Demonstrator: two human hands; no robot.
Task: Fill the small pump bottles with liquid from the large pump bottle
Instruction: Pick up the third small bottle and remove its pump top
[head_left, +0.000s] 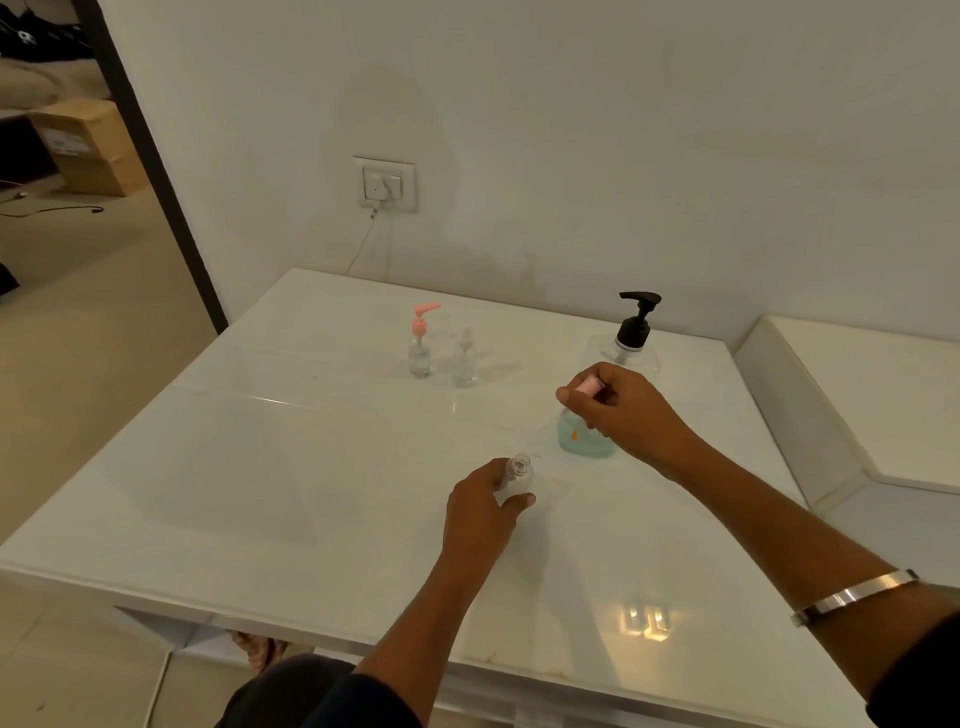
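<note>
My left hand (480, 501) grips an open bottle (517, 475) that stands on the table (260, 457), fingers and thumb curled round its clear body; its neck is bare and points up. My right hand (621, 402) is raised a little beyond it and pinches a pink pump (589, 387) between thumb and fingertips — a thin clear tube runs down from it toward the open neck, though I cannot tell whether its tip is inside or just above. Right behind that hand stands the big bottle (623, 358), clear, with a black pump head (638, 314); the hand hides its middle, and bluish liquid (584, 441) shows low in it, under my wrist.

Farther back, left of centre, two more small bottles stand just beside each other, well apart from my hands: one with a pink pump (422, 340), one all clear (464, 358). A metal bangle (857, 595) sits on my right forearm. On the wall behind the table — a socket (385, 183) with a white cable (363, 244) hanging from it.
</note>
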